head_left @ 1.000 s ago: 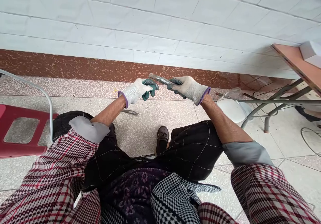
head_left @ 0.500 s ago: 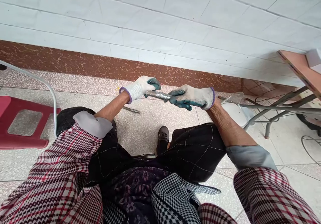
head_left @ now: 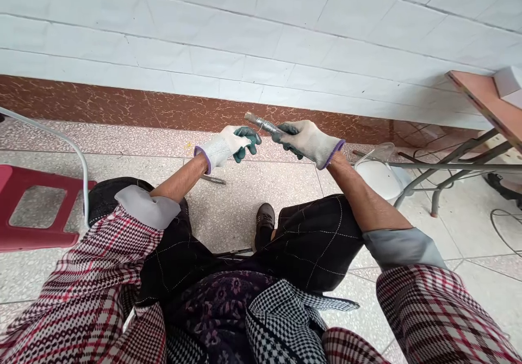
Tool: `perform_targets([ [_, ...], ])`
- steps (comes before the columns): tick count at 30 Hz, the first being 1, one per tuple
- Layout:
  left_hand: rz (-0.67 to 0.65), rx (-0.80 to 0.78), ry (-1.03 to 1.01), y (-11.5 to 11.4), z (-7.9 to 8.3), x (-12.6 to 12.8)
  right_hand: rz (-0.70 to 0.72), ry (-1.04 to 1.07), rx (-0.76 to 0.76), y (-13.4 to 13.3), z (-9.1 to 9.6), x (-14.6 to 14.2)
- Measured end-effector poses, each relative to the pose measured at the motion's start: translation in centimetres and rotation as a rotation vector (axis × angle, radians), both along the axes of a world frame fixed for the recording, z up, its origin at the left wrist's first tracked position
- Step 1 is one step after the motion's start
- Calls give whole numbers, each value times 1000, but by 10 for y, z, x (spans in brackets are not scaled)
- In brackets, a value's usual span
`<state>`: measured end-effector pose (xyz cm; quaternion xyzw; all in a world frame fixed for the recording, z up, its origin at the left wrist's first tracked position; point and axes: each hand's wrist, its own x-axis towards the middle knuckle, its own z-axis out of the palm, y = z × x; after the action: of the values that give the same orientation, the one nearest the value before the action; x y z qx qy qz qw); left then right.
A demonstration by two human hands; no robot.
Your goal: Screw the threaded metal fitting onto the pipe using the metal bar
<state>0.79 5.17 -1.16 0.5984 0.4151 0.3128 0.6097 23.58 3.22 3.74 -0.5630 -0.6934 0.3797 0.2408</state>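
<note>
My right hand (head_left: 304, 138), in a white knit glove with dark green coated fingers, grips a short rod (head_left: 249, 116) wound with silver wire (head_left: 267, 125). The rod's bare end tilts up to the left, towards the wall. My left hand (head_left: 240, 143), gloved the same way, is closed with its fingers curled just below that end and apart from the rod. A thin strand of the wire seems to run from the coil to its fingertips. On the floor beneath my left wrist lies a dark ribbed metal bar (head_left: 214, 179), partly hidden.
A red plastic stool (head_left: 44, 233) stands at left, with a pale curved tube (head_left: 75, 141) beside it. A tiled wall (head_left: 228, 37) rises ahead. At right are a brown-topped table (head_left: 477, 97), its metal legs (head_left: 436, 198), a white object (head_left: 377, 178) and dark cables (head_left: 499, 225).
My right hand has raised and tilted the rod, its bare end now pointing up-left. My left hand has come away from the rod and sits below it.
</note>
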Motion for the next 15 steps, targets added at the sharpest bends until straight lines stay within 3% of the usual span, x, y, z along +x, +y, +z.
perform_targets([
  [3,1,-25,-9,2,-6,2,-26,74,-56,-5,8,-1],
  [7,38,-10,10,7,-6,0,96,141,-247,-12,14,-4],
  [9,-4,47,21,10,-5,-5,146,130,-307,-13,13,-3],
  [12,-128,146,100,13,-3,-12,152,72,-325,-14,8,4],
  [15,-127,134,248,12,2,-14,101,43,-317,-19,5,18],
])
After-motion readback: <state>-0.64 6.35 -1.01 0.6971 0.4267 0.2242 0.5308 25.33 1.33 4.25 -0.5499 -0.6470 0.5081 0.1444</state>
